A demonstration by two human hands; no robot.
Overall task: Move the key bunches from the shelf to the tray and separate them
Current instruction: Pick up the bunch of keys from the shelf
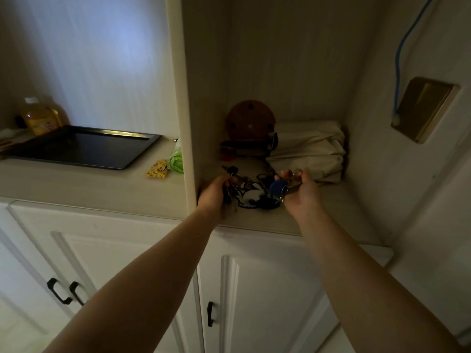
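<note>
A tangle of key bunches (254,193) lies near the front of the shelf (257,222) inside a cream cabinet niche; it has a black-and-white charm, a blue round fob and metal rings. My left hand (215,193) grips the keys at the pile's left end. Around the rings and the blue fob at the right end, my right hand (302,191) is closed. The dark tray (84,149) sits on the counter to the left, beyond the niche's side panel.
The vertical panel (186,103) separates shelf from counter. Behind the keys are a round brown board (251,121), a dark strap (248,145) and a folded cream cloth (308,149). Near the tray are a yellow pouch (156,169), a green item (177,159) and a bottle (42,115).
</note>
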